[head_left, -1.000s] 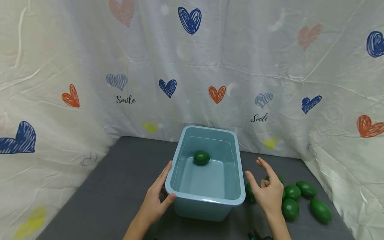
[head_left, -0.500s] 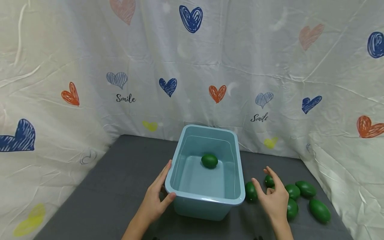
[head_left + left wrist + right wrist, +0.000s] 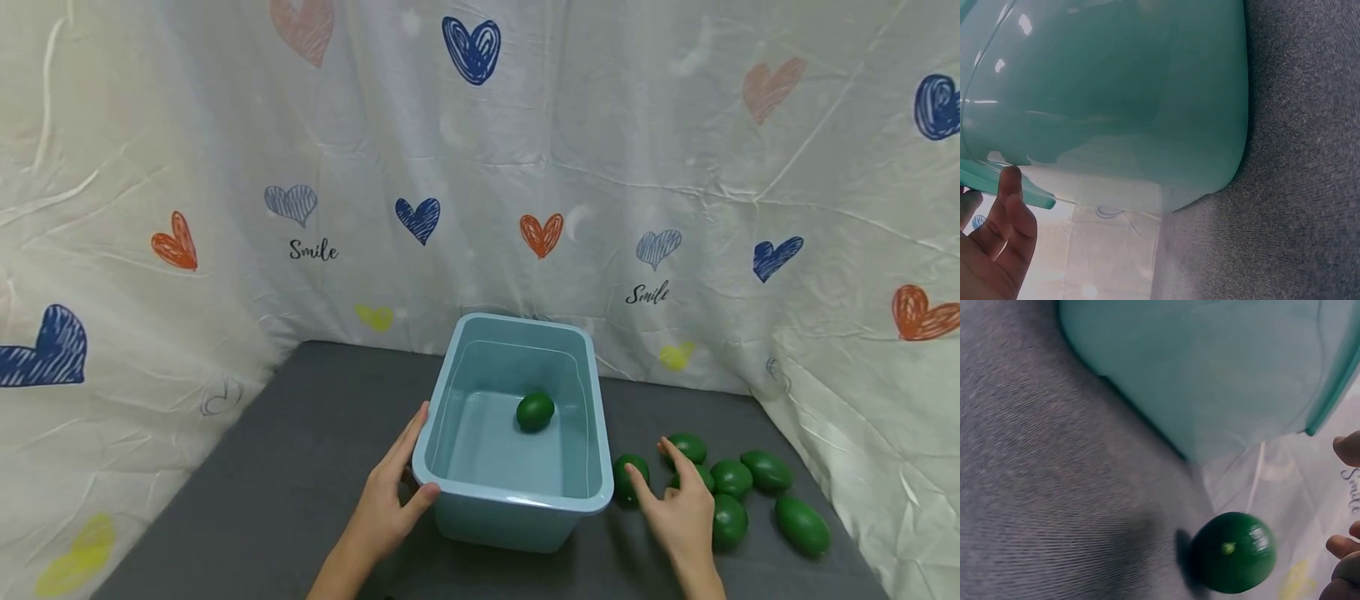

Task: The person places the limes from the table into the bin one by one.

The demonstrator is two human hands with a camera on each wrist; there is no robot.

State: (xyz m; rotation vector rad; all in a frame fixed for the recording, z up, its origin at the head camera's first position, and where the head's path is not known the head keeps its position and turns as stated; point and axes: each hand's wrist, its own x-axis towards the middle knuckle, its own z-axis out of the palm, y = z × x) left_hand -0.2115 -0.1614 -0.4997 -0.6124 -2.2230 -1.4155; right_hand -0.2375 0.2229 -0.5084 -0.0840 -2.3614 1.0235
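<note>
At the bottom of the head view, left of the centre, the left hand [image 3: 386, 500] touches the near-left corner of a light blue plastic bin [image 3: 517, 498]; its fingers lie rather straight along the side, the thumb lies at the front rim, and how firmly it presses cannot be told. At the lower right of the frame, the right hand [image 3: 682, 508] holds nothing: thumb and forefinger are spread well apart, and the other fingers are bent inward. A little to the left of this hand, the close fruit [image 3: 630, 479], green and round, rests on the dark grey cloth [image 3: 225, 500] just beside the bin; the right wrist view shows the fingertips at its right edge, apart from this fruit. Around and behind the right hand, towards the right side of the frame, lie the other green fruits [image 3: 801, 527], six that can be seen, some of them partly covered by the hand. In the centre of the frame, inside the bin, the single fruit [image 3: 535, 412] sits right of the middle. Behind everything, a white curtain [image 3: 600, 125] fills the upper part, with red, blue, pink and yellow hearts and the word "Smile" printed two times.
</note>
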